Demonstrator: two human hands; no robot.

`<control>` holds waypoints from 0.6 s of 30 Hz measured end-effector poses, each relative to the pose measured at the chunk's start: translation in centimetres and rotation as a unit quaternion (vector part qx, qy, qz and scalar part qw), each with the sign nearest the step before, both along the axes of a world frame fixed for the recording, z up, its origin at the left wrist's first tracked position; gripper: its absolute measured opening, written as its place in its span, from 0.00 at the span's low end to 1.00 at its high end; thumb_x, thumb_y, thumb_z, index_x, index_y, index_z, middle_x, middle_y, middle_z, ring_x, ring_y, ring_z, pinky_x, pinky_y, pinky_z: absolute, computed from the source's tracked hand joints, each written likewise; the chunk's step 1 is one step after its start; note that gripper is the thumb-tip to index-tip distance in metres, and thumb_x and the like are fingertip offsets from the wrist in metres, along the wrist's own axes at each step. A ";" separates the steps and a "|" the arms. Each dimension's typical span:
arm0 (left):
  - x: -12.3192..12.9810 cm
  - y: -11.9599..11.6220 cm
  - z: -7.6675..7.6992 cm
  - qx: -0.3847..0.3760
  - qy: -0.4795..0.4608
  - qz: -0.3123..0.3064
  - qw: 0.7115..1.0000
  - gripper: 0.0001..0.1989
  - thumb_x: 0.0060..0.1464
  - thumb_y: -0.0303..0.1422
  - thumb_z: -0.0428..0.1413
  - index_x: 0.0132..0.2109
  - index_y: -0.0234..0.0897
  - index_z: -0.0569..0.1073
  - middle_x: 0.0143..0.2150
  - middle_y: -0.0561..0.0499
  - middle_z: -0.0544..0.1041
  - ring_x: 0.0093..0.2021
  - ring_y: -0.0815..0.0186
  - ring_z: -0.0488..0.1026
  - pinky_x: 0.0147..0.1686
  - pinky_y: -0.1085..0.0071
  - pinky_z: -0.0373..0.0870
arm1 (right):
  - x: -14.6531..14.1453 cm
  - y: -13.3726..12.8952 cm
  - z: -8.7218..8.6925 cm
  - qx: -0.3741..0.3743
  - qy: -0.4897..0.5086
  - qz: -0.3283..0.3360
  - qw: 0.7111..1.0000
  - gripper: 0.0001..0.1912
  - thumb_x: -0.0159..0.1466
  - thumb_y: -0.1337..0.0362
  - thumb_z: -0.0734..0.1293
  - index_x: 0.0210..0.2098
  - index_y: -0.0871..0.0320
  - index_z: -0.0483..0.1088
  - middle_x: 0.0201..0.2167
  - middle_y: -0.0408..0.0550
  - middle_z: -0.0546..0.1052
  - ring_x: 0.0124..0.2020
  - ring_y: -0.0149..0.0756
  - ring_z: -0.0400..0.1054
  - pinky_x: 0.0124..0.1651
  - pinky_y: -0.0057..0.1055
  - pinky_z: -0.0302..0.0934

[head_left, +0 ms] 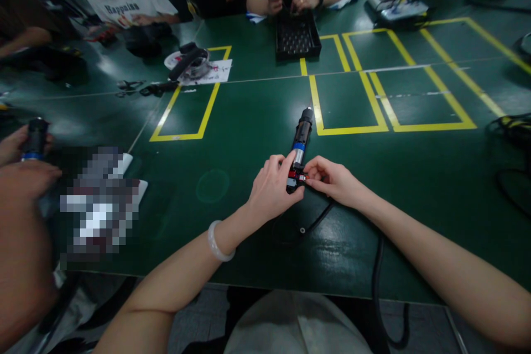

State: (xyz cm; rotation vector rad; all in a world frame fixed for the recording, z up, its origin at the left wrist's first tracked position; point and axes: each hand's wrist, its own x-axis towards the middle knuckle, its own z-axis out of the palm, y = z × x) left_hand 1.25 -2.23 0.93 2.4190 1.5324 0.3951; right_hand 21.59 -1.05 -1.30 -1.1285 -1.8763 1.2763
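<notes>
Head view: black cable [321,217] is lying toward the near edge of the tabletop [249,121], one end free, looking bendy but springy. Left hand [271,185] is bracing the rear of the cylindrical tool [300,146]; right hand [334,180] is pinching at small red-and-white parts [302,177] there, exact grip too small to tell. Tool is lying well in from the near edge, tip pointing toward the far edge. Probably stiff, fairly dense, smooth enough to be rolling if let loose; barrel around the blue band is offering the firmest hold. Small parts are looking fragile: fingertips only, no tugging. Black tray [297,54] is sitting near the far edge.
</notes>
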 end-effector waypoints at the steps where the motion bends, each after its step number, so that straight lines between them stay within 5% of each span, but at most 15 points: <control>1: 0.0 0.0 0.0 0.000 0.001 0.000 1.000 0.38 0.56 0.41 0.55 0.70 0.37 0.55 0.54 0.42 0.64 0.52 0.56 0.67 0.51 0.60 0.69 | -0.1 0.0 0.0 0.003 0.001 0.000 1.000 0.08 0.64 0.63 0.67 0.42 0.56 0.66 0.30 0.42 0.72 0.29 0.31 0.66 0.32 0.29 0.62; 7: 0.2 0.0 0.2 0.001 0.004 0.001 1.000 0.37 0.56 0.42 0.55 0.69 0.37 0.55 0.54 0.42 0.65 0.53 0.55 0.67 0.50 0.60 0.69 | -0.1 0.0 0.0 0.008 0.003 0.008 1.000 0.11 0.64 0.63 0.66 0.45 0.55 0.65 0.32 0.43 0.72 0.32 0.33 0.69 0.35 0.30 0.64; 11: 0.2 0.2 0.2 -0.002 0.009 0.003 1.000 0.38 0.58 0.51 0.54 0.68 0.38 0.57 0.54 0.42 0.65 0.52 0.55 0.67 0.49 0.60 0.70 | 0.0 0.0 0.1 0.013 0.003 0.015 1.000 0.12 0.63 0.67 0.64 0.47 0.55 0.64 0.35 0.45 0.74 0.33 0.33 0.69 0.36 0.29 0.65; 18: 0.7 0.6 0.2 0.012 0.046 0.021 0.999 0.37 0.60 0.52 0.51 0.69 0.38 0.56 0.51 0.43 0.66 0.49 0.57 0.68 0.46 0.63 0.70 | 0.0 -0.2 0.3 -0.012 0.018 0.017 1.000 0.16 0.60 0.72 0.61 0.48 0.56 0.64 0.35 0.44 0.73 0.29 0.29 0.67 0.27 0.24 0.62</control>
